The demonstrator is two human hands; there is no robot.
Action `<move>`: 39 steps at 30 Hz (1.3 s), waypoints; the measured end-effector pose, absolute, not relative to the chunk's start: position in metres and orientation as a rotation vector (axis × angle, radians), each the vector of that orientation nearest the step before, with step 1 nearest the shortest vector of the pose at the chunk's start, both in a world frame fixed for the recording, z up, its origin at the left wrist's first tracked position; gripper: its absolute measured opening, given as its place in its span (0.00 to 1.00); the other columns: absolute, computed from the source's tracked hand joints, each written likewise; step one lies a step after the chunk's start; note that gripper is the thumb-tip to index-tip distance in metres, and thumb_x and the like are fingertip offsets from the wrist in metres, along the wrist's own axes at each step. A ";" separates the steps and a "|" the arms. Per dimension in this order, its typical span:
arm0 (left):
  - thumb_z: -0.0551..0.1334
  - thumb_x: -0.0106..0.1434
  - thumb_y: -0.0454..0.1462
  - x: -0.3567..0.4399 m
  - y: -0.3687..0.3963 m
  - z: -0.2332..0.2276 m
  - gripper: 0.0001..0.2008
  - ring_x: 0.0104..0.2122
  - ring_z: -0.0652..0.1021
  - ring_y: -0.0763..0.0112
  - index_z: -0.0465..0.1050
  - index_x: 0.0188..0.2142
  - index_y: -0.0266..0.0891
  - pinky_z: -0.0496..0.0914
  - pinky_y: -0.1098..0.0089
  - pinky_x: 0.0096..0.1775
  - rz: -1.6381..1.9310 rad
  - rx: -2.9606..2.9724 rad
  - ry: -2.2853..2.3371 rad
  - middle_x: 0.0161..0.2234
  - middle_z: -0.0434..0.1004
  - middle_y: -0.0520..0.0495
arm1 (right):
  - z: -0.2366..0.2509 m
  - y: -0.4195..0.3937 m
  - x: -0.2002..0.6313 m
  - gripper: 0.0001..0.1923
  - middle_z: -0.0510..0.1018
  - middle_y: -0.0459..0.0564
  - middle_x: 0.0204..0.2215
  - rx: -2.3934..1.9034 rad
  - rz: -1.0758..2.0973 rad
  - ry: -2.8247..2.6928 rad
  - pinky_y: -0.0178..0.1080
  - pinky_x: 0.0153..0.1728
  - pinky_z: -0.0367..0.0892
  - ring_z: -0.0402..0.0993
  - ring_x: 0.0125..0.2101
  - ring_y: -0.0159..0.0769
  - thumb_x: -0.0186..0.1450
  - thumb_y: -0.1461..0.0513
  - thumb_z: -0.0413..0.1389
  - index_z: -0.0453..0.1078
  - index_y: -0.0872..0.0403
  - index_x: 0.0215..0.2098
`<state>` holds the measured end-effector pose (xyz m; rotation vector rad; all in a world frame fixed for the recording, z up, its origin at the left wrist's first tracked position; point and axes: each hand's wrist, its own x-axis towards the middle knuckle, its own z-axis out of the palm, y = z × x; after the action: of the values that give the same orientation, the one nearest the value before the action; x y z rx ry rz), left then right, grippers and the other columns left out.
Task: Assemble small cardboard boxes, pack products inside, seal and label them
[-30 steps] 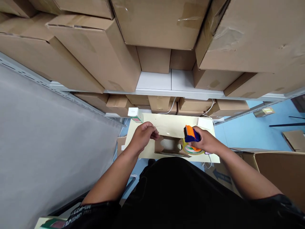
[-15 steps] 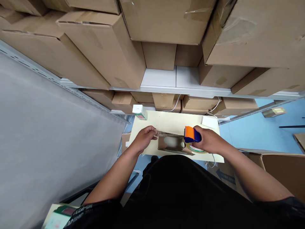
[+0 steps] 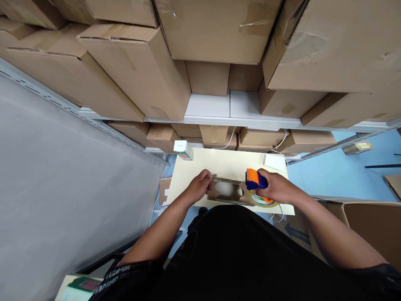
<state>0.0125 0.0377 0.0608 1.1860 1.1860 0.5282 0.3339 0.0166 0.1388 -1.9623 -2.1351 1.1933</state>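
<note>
A small open cardboard box point(image 3: 214, 194) lies on the cream tabletop in front of me, with something pale and rounded showing inside. At the box's left end, my left hand point(image 3: 201, 186) is closed in a pinch on a strip of clear packing tape point(image 3: 214, 176), which shows at the far left corner. My right hand point(image 3: 275, 186) grips an orange and blue tape dispenser point(image 3: 256, 179) just beyond the box's right end. Below its head hangs the tape roll point(image 3: 265, 201). How far the clear strip runs along the box is hard to see.
The cream table point(image 3: 219, 161) carries a small white and green box point(image 3: 183, 149) at back left and a flat white item point(image 3: 275, 161) at back right. Shelves of cartons point(image 3: 219, 31) rise beyond it. A large open carton point(image 3: 369, 221) stands at right, a grey wall point(image 3: 62, 179) at left.
My left hand has moved right, up to the box's left end. The tape dispenser in my right hand has shifted slightly right and toward me, and more of its roll shows.
</note>
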 end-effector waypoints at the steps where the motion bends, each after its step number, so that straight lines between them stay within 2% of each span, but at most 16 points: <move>1: 0.53 0.70 0.51 0.012 0.036 0.061 0.15 0.24 0.73 0.69 0.62 0.34 0.44 0.67 0.68 0.29 0.500 1.229 1.201 0.25 0.74 0.54 | 0.139 0.016 0.334 0.17 0.79 0.46 0.32 -1.959 1.211 -2.112 0.36 0.30 0.58 0.73 0.32 0.40 0.58 0.52 0.63 0.67 0.48 0.41; 7: 0.53 0.69 0.52 0.018 0.029 0.060 0.15 0.28 0.77 0.62 0.67 0.37 0.44 0.66 0.65 0.33 0.257 1.414 1.300 0.27 0.75 0.52 | 0.134 0.008 0.322 0.15 0.78 0.45 0.30 -1.964 1.264 -2.048 0.36 0.29 0.58 0.72 0.30 0.39 0.58 0.53 0.63 0.66 0.48 0.40; 13: 0.65 0.60 0.52 0.012 0.027 0.061 0.18 0.38 0.79 0.58 0.68 0.40 0.42 0.68 0.66 0.37 0.266 1.455 1.361 0.37 0.79 0.48 | 0.129 -0.001 0.309 0.17 0.76 0.43 0.29 -1.980 1.172 -2.128 0.35 0.28 0.56 0.71 0.29 0.38 0.57 0.53 0.63 0.63 0.47 0.38; 16: 0.72 0.52 0.47 0.003 0.025 0.064 0.27 0.42 0.79 0.58 0.68 0.47 0.41 0.70 0.66 0.41 0.255 1.465 1.210 0.44 0.79 0.46 | 0.129 -0.001 0.309 0.17 0.76 0.43 0.29 -1.993 1.144 -2.147 0.35 0.28 0.55 0.71 0.29 0.38 0.58 0.52 0.63 0.63 0.47 0.39; 18: 0.76 0.46 0.45 0.001 0.024 0.064 0.35 0.47 0.78 0.55 0.67 0.52 0.41 0.71 0.64 0.46 0.256 1.526 1.158 0.50 0.77 0.42 | 0.129 -0.001 0.309 0.17 0.76 0.43 0.29 -1.991 1.136 -2.153 0.35 0.29 0.55 0.71 0.29 0.38 0.58 0.53 0.63 0.63 0.47 0.39; 19: 0.77 0.45 0.44 0.002 0.023 0.063 0.36 0.49 0.78 0.54 0.67 0.52 0.41 0.70 0.63 0.47 0.258 1.561 1.176 0.51 0.77 0.41 | 0.129 0.000 0.309 0.17 0.77 0.43 0.29 -1.993 1.130 -2.155 0.35 0.29 0.55 0.71 0.29 0.38 0.58 0.53 0.63 0.63 0.47 0.39; 21: 0.76 0.47 0.43 0.005 0.024 0.058 0.32 0.48 0.78 0.52 0.68 0.49 0.41 0.70 0.62 0.47 0.264 1.616 1.270 0.50 0.77 0.40 | 0.130 0.002 0.308 0.17 0.77 0.43 0.29 -1.996 1.110 -2.169 0.35 0.29 0.55 0.72 0.29 0.38 0.58 0.53 0.63 0.64 0.47 0.40; 25: 0.72 0.53 0.42 0.009 0.030 0.041 0.21 0.41 0.79 0.54 0.65 0.42 0.42 0.69 0.63 0.40 0.262 1.689 1.399 0.40 0.77 0.43 | 0.135 0.006 0.306 0.18 0.79 0.45 0.31 -1.990 1.029 -2.239 0.36 0.29 0.54 0.73 0.31 0.40 0.58 0.53 0.64 0.65 0.48 0.41; 28: 0.68 0.57 0.38 0.010 0.032 0.028 0.15 0.41 0.79 0.54 0.64 0.40 0.43 0.69 0.62 0.42 0.298 1.713 1.449 0.38 0.78 0.43 | 0.135 0.006 0.302 0.19 0.79 0.47 0.33 -1.983 0.964 -2.294 0.36 0.30 0.54 0.73 0.32 0.41 0.59 0.51 0.64 0.65 0.48 0.43; 33: 0.65 0.58 0.36 0.015 0.030 0.020 0.13 0.44 0.79 0.53 0.65 0.40 0.44 0.69 0.61 0.45 0.375 1.699 1.473 0.40 0.79 0.43 | 0.118 -0.001 0.285 0.20 0.81 0.50 0.38 -1.932 0.854 -2.404 0.37 0.31 0.56 0.76 0.35 0.43 0.60 0.53 0.63 0.65 0.49 0.46; 39: 0.62 0.57 0.36 0.010 0.028 0.019 0.12 0.35 0.77 0.61 0.64 0.41 0.44 0.68 0.65 0.39 0.424 1.640 1.414 0.35 0.77 0.49 | 0.099 -0.005 0.273 0.19 0.82 0.52 0.40 -1.857 0.729 -2.504 0.38 0.34 0.58 0.77 0.37 0.44 0.62 0.54 0.61 0.66 0.50 0.49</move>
<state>0.0100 0.0280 0.0187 1.6398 1.4140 0.4241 0.2727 -0.0053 0.0993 -1.8571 -2.5037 0.7289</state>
